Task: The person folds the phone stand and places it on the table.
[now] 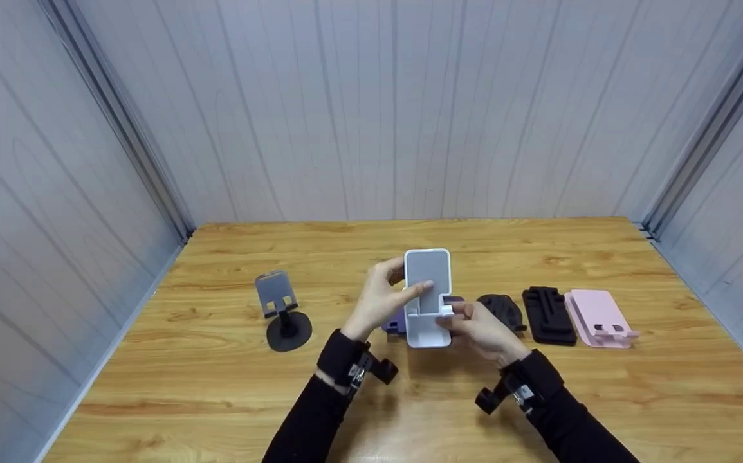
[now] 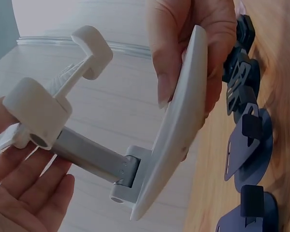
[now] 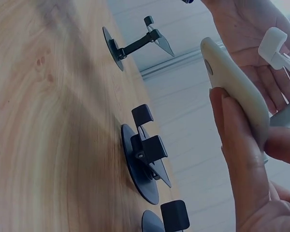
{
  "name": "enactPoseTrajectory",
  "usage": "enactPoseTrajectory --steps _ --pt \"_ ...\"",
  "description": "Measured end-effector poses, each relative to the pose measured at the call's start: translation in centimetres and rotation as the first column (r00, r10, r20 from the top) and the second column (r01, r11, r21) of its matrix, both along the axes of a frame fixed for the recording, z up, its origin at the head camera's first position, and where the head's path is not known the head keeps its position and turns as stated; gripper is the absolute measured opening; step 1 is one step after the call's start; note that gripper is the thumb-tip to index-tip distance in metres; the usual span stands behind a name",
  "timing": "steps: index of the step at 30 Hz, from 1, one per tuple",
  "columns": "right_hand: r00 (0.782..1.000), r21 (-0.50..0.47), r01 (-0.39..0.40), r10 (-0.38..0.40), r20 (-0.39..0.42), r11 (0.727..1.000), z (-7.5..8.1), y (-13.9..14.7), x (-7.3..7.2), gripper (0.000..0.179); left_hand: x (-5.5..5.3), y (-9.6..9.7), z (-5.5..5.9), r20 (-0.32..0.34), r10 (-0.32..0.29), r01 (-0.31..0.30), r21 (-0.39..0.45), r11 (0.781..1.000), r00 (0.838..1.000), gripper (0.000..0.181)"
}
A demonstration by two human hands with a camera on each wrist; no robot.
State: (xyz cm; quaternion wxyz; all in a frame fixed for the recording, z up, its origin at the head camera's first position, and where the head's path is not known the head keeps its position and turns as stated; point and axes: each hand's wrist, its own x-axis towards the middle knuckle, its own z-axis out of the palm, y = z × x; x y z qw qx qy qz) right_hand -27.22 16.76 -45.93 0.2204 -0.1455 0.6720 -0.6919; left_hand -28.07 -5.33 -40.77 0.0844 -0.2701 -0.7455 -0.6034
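A white phone stand (image 1: 428, 334) with a grey pad on its plate is held up above the table by both hands. My left hand (image 1: 377, 301) holds the plate, its thumb on the grey pad and its fingers behind. My right hand (image 1: 486, 331) pinches the stand's base (image 2: 176, 130), thumb on one face and fingers on the other. In the left wrist view, a grey metal arm (image 2: 89, 152) joins the plate to the base at a hinge, and the two stand apart at an angle. Behind the white stand, a purple phone stand (image 1: 394, 321) is mostly hidden.
To the left stands a grey phone stand (image 1: 276, 292) on a dark round base. Right of the hands are a black round stand (image 1: 503, 310), a black folded stand (image 1: 548, 316) and a pink stand (image 1: 596, 312). Pale panel walls (image 1: 371, 128) border the wooden table (image 1: 217, 399).
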Motion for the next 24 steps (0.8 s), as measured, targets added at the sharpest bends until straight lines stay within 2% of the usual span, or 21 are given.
enactPoseTrajectory --steps 6,11,14,19,21,24 --pt "1.0 -0.006 0.011 -0.011 0.009 1.0 0.26 -0.13 0.3 0.045 -0.12 -0.18 -0.13 -0.006 -0.011 0.012 0.034 0.999 1.0 0.034" --pt "0.999 -0.051 -0.041 0.042 0.012 0.998 0.21 -0.32 0.36 0.045 -0.28 -0.12 -0.48 -0.071 0.023 -0.02 0.039 0.999 0.997 0.03" --pt "0.997 -0.082 -0.076 0.078 0.022 0.994 0.26 -0.39 0.47 0.044 -0.44 -0.07 -0.7 -0.128 0.075 -0.072 0.031 0.997 0.989 0.028" --pt "0.996 -0.102 -0.083 0.086 0.024 0.991 0.47 -0.53 0.66 0.046 -0.56 -0.01 -0.84 -0.233 0.158 -0.159 0.013 0.987 0.96 0.026" --pt "0.997 -0.107 -0.073 0.076 0.021 0.992 0.53 -0.56 0.69 0.048 -0.54 0.04 -0.87 -0.248 0.171 -0.172 0.017 0.985 0.954 0.027" --pt "0.998 -0.118 -0.058 0.061 0.021 0.991 0.65 -0.48 0.63 0.05 -0.56 0.08 -0.93 -0.237 0.169 -0.163 0.045 0.986 0.957 0.03"
